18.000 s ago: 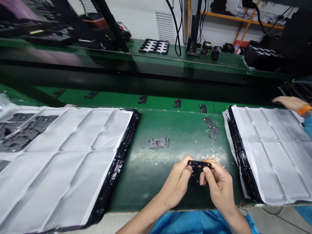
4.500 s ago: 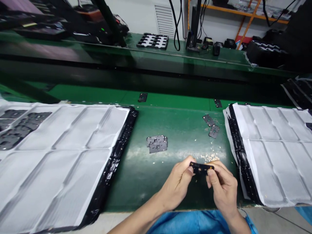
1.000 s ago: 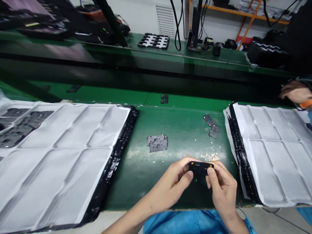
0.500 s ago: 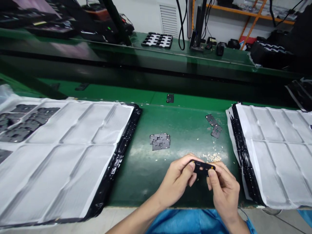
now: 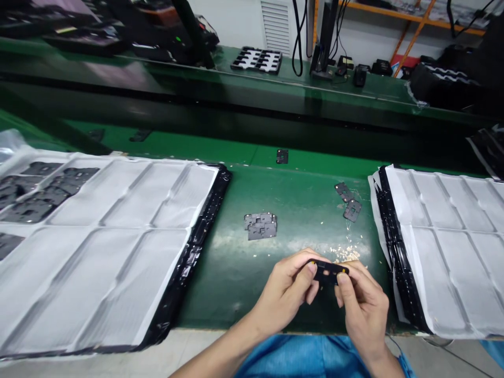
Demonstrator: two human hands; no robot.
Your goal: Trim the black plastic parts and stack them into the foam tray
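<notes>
Between my two hands, above the front of the green bench, is a thin black plate [image 5: 328,267] with cutouts and small yellow spots near its ends. My left hand [image 5: 292,286] pinches its left end between thumb and fingers. At the other end, the thumb and fingers of my right hand [image 5: 362,299] grip it. Just beyond my fingers lies a scatter of pale crumbs [image 5: 347,254]. A small overlapping pile of similar dark plates [image 5: 261,229] rests on the bench left of my hands. Two more dark plates [image 5: 352,210] lie farther back on the right.
To the left, a stack of black trays [image 5: 197,236] is topped with a white sheet [image 5: 129,283], with several dark plates [image 5: 39,197] on it. Another sheet-covered tray stack [image 5: 397,252] stands at right. One dark plate [image 5: 282,156] lies at the back, below a raised green shelf [image 5: 252,81].
My hands keep the same grip on the black plate, which has barely moved. The view has shifted slightly, so the bench and trays appear a little displaced.
</notes>
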